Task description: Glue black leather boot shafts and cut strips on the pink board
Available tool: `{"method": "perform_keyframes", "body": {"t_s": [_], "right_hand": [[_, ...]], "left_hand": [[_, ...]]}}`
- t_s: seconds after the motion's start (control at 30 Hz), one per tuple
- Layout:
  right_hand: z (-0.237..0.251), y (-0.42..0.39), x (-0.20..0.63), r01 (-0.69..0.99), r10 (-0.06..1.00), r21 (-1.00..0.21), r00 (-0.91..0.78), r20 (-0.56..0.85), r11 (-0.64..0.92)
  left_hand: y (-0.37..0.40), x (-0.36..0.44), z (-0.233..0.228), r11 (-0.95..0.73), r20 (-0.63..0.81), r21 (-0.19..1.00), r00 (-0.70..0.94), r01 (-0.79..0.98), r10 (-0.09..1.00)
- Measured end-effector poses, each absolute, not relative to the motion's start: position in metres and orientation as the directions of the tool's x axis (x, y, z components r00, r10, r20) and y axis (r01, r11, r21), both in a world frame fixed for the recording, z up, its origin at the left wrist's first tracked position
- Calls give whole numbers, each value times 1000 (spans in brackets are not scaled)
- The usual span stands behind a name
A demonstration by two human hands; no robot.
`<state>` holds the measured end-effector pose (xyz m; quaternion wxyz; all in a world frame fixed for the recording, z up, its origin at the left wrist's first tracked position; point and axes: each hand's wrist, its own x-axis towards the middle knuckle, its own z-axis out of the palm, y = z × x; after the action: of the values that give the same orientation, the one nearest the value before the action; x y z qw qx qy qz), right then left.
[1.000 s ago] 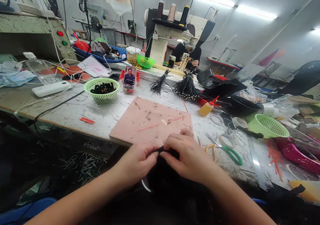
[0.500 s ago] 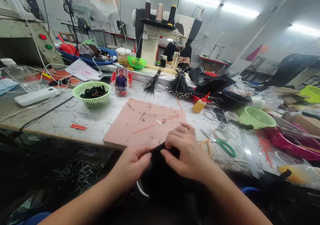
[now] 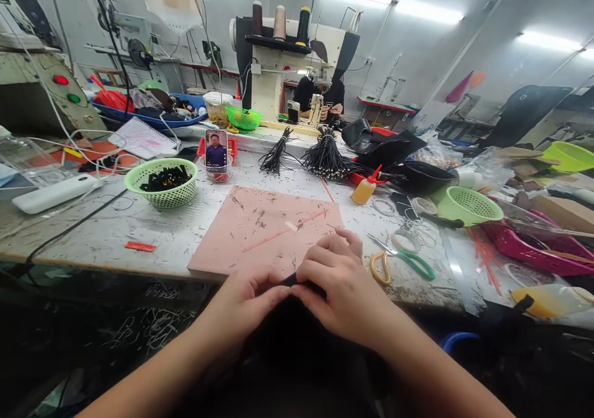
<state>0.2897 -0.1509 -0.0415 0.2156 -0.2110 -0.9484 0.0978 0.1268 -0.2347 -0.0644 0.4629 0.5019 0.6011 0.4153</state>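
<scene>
My left hand point(image 3: 245, 303) and my right hand point(image 3: 341, 285) meet at the near edge of the worktable, both pinching a small black piece point(image 3: 291, 279) between their fingertips. Dark black material point(image 3: 288, 344) lies in my lap below the hands. Just beyond my fingers lies a pink cutting board point(image 3: 264, 226) with a thin red strip point(image 3: 288, 230) across it. Scissors with yellow and green handles point(image 3: 403, 262) rest to the right of my right hand.
A green basket of black parts point(image 3: 162, 183), a phone point(image 3: 216, 149), bundles of black cords point(image 3: 325, 155), a glue bottle point(image 3: 364, 189), a second green basket point(image 3: 466, 206) and pink trays point(image 3: 533, 251) crowd the table. Another person point(image 3: 320, 93) works at a sewing machine point(image 3: 283, 65) behind.
My view has drifted to the right, so the table contents sit further left. Both hands keep their pinch on the black piece, fingertips closing nearer together.
</scene>
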Motion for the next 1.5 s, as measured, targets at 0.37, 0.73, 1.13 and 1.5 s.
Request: {"method": "perform_keyframes", "body": {"t_s": [0.37, 0.73, 1.13, 1.5], "right_hand": [[-46, -150, 297, 416, 528, -338, -754, 391, 844], [-47, -154, 291, 420, 522, -330, -781, 342, 845], [-43, -145, 303, 437, 515, -280, -779, 358, 855], [-41, -142, 297, 422, 467, -204, -824, 321, 884]], "left_hand": [[-234, 126, -66, 155, -162, 978, 36, 139, 986], [-227, 124, -62, 56, -84, 915, 54, 399, 995], [-217, 128, -67, 143, -159, 933, 24, 330, 987], [-218, 129, -67, 122, -143, 926, 35, 356, 989]]}}
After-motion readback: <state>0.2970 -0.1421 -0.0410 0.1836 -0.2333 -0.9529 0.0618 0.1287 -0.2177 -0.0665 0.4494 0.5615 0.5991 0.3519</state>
